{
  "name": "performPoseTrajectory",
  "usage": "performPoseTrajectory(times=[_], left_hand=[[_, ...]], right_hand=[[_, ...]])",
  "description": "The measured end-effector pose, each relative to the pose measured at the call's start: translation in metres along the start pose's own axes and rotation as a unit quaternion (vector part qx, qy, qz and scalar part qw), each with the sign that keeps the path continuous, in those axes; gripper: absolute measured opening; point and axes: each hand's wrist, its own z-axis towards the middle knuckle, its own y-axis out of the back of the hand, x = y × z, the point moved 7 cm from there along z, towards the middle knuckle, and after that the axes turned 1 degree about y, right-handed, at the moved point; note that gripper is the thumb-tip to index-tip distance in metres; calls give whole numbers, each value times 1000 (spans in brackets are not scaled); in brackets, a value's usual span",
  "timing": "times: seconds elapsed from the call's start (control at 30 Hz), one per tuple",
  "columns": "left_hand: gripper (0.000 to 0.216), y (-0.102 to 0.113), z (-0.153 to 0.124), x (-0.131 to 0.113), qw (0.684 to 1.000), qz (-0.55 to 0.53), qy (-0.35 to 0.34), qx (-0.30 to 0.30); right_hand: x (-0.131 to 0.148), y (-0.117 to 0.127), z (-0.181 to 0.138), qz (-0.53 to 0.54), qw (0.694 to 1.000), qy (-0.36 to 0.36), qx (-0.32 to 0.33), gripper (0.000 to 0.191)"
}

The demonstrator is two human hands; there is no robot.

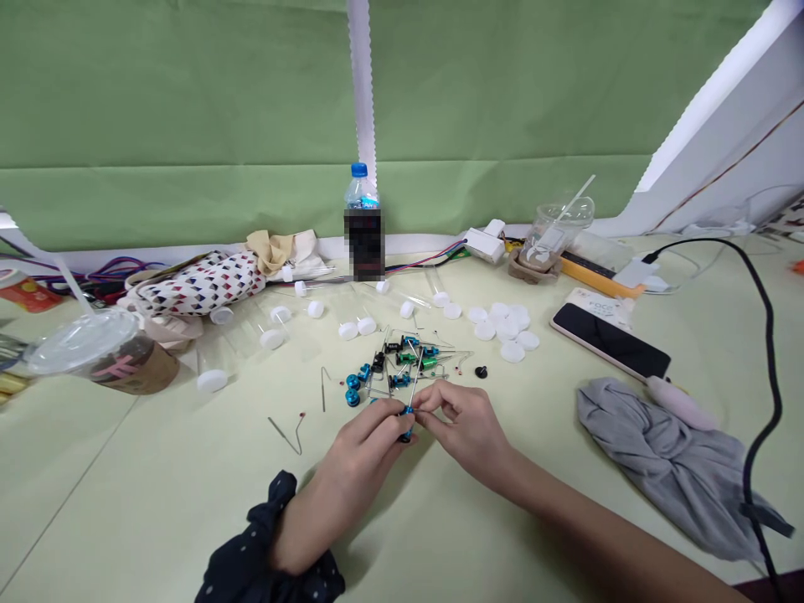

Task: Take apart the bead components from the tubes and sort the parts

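My left hand and my right hand meet at the table's middle, fingers pinched together. Between them sits a small blue electronic component with long wire leads; the left fingers hold its blue body and the right fingers pinch near its leads. Just beyond lies a heap of blue, green and black components with wire leads. Loose bent wire leads lie to the left. A dark dotted sleeve covers my left wrist.
White caps and clear tubes are scattered at the back. A water bottle, lidded cup, patterned pouch, phone, grey cloth and black cable surround the work spot.
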Motion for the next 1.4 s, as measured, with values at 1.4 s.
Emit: performPoseTrajectory(times=[1.4], left_hand=[[16, 3, 7, 24, 998, -9, 57, -6]], right_hand=[[6, -4, 5, -6, 994, 105, 27, 24]])
